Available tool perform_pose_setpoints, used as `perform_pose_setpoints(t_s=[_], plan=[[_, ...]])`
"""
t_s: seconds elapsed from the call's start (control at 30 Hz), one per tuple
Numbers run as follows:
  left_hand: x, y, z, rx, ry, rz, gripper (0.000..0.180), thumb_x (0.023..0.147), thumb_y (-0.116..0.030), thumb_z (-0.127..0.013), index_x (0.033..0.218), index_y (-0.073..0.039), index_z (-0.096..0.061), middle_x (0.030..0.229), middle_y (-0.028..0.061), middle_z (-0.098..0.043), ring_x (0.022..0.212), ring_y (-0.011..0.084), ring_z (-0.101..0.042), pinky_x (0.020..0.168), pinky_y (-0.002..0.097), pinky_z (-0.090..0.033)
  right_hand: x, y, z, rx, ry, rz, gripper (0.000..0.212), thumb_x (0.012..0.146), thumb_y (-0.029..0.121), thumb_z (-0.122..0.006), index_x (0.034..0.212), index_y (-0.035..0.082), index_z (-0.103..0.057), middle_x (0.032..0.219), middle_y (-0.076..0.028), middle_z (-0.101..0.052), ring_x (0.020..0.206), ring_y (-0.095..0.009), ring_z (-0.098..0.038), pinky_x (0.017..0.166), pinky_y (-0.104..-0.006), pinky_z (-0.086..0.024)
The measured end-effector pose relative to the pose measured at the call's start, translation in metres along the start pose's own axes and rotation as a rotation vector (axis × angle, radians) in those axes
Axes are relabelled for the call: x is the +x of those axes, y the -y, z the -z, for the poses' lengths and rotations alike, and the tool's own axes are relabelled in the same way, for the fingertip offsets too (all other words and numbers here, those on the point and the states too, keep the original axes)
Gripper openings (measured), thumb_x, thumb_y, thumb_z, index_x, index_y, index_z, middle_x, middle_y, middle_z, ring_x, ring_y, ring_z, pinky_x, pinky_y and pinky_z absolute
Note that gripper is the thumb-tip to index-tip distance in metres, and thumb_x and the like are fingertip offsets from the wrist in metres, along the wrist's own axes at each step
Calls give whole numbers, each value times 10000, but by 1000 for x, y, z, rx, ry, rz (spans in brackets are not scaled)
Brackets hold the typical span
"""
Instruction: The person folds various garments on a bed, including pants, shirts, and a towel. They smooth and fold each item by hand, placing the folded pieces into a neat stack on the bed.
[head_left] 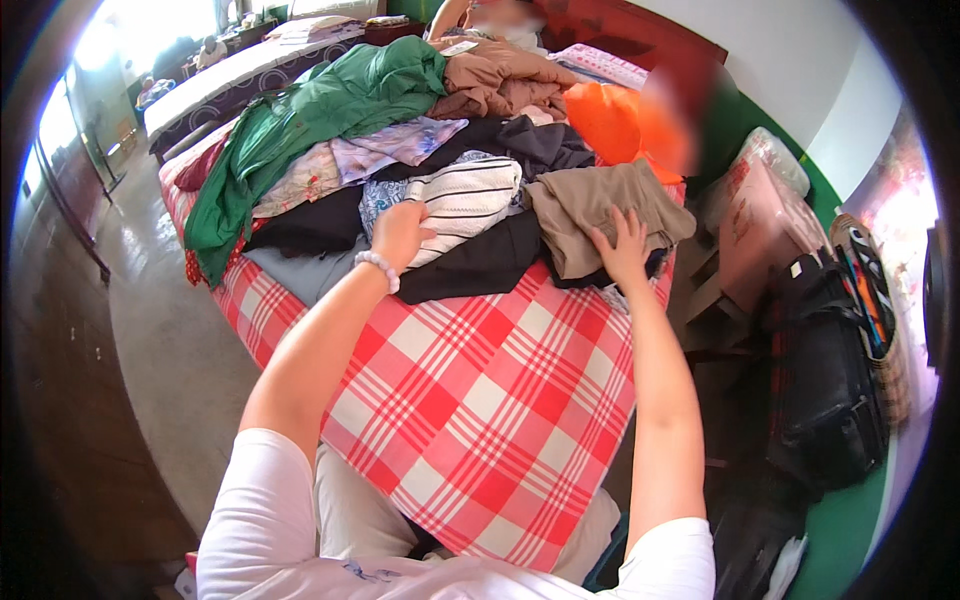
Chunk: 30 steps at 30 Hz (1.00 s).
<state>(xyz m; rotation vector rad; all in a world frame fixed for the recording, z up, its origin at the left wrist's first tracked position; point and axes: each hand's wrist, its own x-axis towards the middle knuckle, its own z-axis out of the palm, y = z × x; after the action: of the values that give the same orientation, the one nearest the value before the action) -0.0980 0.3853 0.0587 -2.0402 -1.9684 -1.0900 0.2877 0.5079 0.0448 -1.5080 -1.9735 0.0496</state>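
Head view: at centre, the left hand, loosely curled, meets the white, black-striped cloth garment; whether it grips, I cannot tell. Right of centre, the right hand spreads wide on the folded khaki cloth garment; flat, even pressure should limit creases.

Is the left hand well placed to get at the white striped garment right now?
Very likely yes: the left hand is right at the left side of the white striped garment, whose top looks uncovered. The right hand is out of the way, on the tan garment.
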Motion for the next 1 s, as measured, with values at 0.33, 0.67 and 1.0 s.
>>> perform_pose_setpoints(t_s=[0.33, 0.67, 1.0], plan=[[-8, -142, 160, -392, -313, -391, 240, 785, -122, -738, 869, 6, -553, 771, 60, -541, 753, 162, -540, 683, 283, -447, -170, 147, 67, 1049, 79, -40, 528, 892, 168, -660, 1338, 16, -421, 1345, -119, -438, 1248, -200, -419, 1011, -326, -365], [-156, -139, 148, -555, 34, -122, 155, 867, -135, -649, 893, 1, -580, 857, 110, -612, 796, 226, -596, 708, 333, -475, -304, 238, 163, 1335, -16, -195, 295, 958, 74, -452, 1244, 10, -488, 1122, -39, -570, 1035, -119, -517, 901, -260, -402], [-251, -149, 128, -1177, 385, 486, 285, 949, -281, -588, 1072, -24, -603, 929, 55, -676, 844, 107, -616, 715, 280, -490, -346, 236, 153, 1226, 110, -323, 322, 936, 138, -443, 1212, -11, -514, 1026, -41, -580, 943, -110, -507, 856, -256, -404]])
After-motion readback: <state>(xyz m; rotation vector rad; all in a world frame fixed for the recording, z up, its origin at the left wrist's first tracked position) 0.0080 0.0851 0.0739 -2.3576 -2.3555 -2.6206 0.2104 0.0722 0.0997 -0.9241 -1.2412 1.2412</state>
